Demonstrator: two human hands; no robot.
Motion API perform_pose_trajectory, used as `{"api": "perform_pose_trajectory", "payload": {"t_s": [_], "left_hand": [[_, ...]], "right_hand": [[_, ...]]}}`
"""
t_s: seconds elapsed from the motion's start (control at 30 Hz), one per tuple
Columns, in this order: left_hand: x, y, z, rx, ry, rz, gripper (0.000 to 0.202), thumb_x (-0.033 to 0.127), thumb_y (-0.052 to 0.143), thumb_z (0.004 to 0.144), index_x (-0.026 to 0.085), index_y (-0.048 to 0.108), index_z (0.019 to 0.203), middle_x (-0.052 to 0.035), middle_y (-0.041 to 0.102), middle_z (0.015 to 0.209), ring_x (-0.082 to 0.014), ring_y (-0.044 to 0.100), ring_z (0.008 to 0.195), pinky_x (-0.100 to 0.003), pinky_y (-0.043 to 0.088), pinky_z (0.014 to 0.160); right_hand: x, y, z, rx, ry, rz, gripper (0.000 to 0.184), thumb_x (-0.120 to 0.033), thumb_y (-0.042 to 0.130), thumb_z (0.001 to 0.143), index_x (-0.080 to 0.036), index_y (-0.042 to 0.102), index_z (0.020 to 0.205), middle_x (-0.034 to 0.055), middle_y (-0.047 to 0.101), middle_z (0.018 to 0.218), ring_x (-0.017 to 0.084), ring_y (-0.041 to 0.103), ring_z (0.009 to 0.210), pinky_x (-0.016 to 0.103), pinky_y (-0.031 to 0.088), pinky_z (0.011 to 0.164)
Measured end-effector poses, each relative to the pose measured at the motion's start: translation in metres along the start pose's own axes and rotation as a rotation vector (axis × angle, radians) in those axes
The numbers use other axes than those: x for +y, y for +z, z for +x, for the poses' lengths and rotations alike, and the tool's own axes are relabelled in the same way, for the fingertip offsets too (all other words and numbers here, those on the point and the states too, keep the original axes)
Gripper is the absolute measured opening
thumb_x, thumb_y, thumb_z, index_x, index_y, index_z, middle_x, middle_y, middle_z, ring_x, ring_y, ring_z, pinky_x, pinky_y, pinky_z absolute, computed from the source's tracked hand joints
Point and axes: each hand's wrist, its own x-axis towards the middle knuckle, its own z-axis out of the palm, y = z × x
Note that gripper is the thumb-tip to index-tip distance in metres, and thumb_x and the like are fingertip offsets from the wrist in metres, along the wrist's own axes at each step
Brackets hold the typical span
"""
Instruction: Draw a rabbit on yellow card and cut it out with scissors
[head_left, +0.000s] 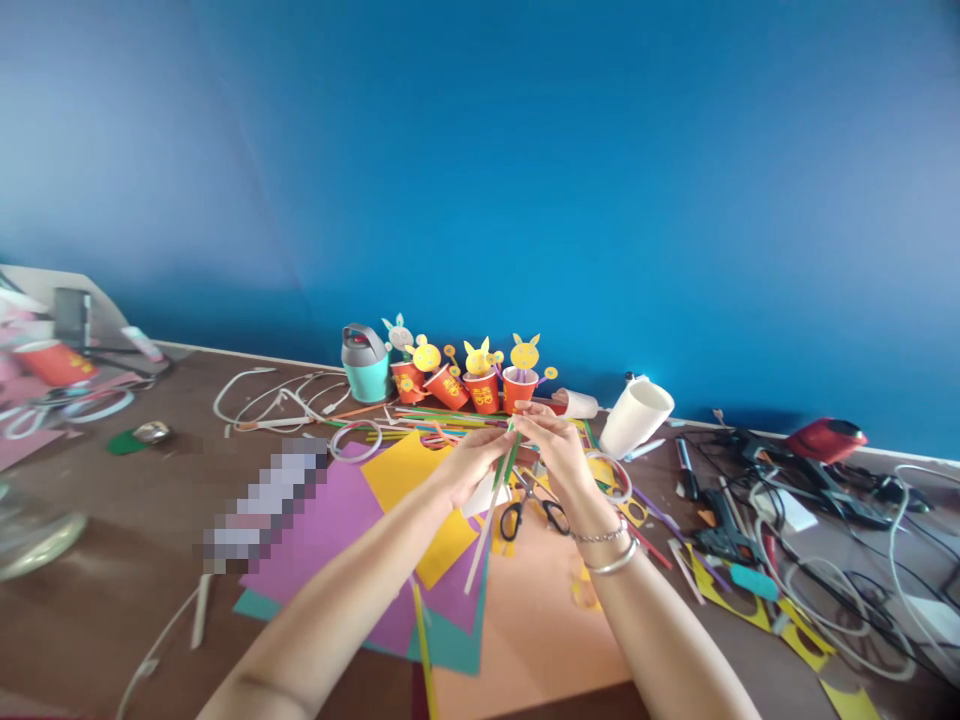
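Note:
My left hand [476, 462] and my right hand [553, 445] meet above the table, fingertips pinched together on thin strips. A green strip [511, 464] slants down from between the fingers. Next to it hangs a longer whitish strip [481, 548]; whether it is the same piece is hard to tell. Black-handled scissors [513, 522] lie below my hands. Beneath them are sheets of orange paper [540, 630], purple paper [322, 540] and yellow paper [397, 480]. Behind my fingers, a red paper cup [519, 385] holds a yellow rabbit-face cutout [524, 352].
Several similar red cups [481, 392] line the blue wall beside a turquoise container [367, 370]. To the right are a white roll [636, 418], a glue gun [724, 530], tangled cables [817, 610] and yellow scraps [727, 590]. A tape roll [355, 441] lies left.

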Motion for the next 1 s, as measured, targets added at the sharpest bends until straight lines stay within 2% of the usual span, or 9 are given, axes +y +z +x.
{"api": "perform_pose_trajectory", "payload": {"t_s": [0.17,0.3,0.4,0.57,0.73,0.8,0.9,1.0], "left_hand": [[0.002,-0.002,-0.001,0.019,-0.045,0.044,0.039,0.040,0.080,0.068,0.010,0.067,0.091,-0.0103,0.072,0.074,-0.0195,0.068,0.060,-0.031,0.053,0.064],[0.006,-0.007,-0.001,0.020,-0.066,0.100,0.040,0.041,0.082,0.065,0.010,0.067,0.086,-0.0105,0.072,0.072,-0.0192,0.069,0.060,-0.029,0.053,0.063],[0.007,-0.008,0.000,0.008,-0.081,0.087,0.037,0.039,0.081,0.067,0.010,0.066,0.086,-0.0111,0.073,0.074,-0.0196,0.069,0.062,-0.028,0.053,0.063],[0.006,-0.005,-0.001,0.017,-0.118,0.035,0.034,0.035,0.081,0.068,0.011,0.066,0.086,-0.0113,0.073,0.077,-0.0175,0.068,0.061,-0.029,0.053,0.064],[0.005,-0.006,-0.001,0.033,-0.108,0.063,0.032,0.032,0.082,0.066,0.010,0.068,0.084,-0.0127,0.074,0.080,-0.0180,0.069,0.064,-0.029,0.054,0.067],[0.005,-0.007,0.000,0.048,-0.098,0.079,0.031,0.032,0.082,0.066,0.010,0.069,0.083,-0.0122,0.074,0.076,-0.0183,0.069,0.064,-0.029,0.054,0.068],[0.005,-0.008,0.000,0.048,-0.087,0.083,0.029,0.032,0.080,0.069,0.010,0.069,0.083,-0.0118,0.073,0.074,-0.0185,0.070,0.065,-0.029,0.053,0.070],[0.007,-0.008,0.000,0.048,-0.094,0.086,0.025,0.030,0.078,0.071,0.010,0.070,0.084,-0.0123,0.074,0.075,-0.0190,0.070,0.067,-0.029,0.053,0.071]], "right_hand": [[-0.001,-0.001,0.001,-0.033,0.007,-0.018,0.018,-0.038,0.078,0.062,-0.020,0.075,0.064,0.0085,0.068,0.104,0.025,0.062,0.100,0.035,0.049,0.084],[-0.003,-0.002,-0.002,-0.137,0.069,-0.007,0.027,-0.044,0.077,0.064,-0.021,0.078,0.078,0.0064,0.074,0.086,0.023,0.066,0.086,0.035,0.050,0.080],[-0.004,-0.003,-0.003,-0.201,0.113,0.034,0.033,-0.047,0.076,0.066,-0.019,0.078,0.084,0.0067,0.075,0.082,0.023,0.067,0.079,0.035,0.051,0.076],[-0.001,-0.003,-0.002,-0.140,0.130,0.049,0.032,-0.047,0.078,0.064,-0.019,0.079,0.079,0.0068,0.075,0.075,0.021,0.066,0.071,0.032,0.051,0.067],[-0.001,-0.003,-0.001,-0.129,0.137,0.007,0.034,-0.047,0.078,0.063,-0.017,0.079,0.080,0.0074,0.075,0.075,0.022,0.066,0.072,0.032,0.051,0.066],[-0.002,-0.005,-0.001,-0.150,0.122,-0.029,0.037,-0.047,0.076,0.066,-0.017,0.078,0.089,0.0079,0.075,0.081,0.023,0.067,0.077,0.032,0.051,0.069],[-0.004,-0.007,0.001,-0.143,0.030,-0.078,0.043,-0.046,0.073,0.072,-0.019,0.074,0.104,0.0079,0.075,0.096,0.024,0.067,0.092,0.034,0.051,0.080],[-0.005,-0.011,0.002,-0.165,-0.080,-0.143,0.040,-0.049,0.066,0.078,-0.020,0.075,0.103,0.0081,0.074,0.101,0.025,0.066,0.099,0.036,0.051,0.086]]}}
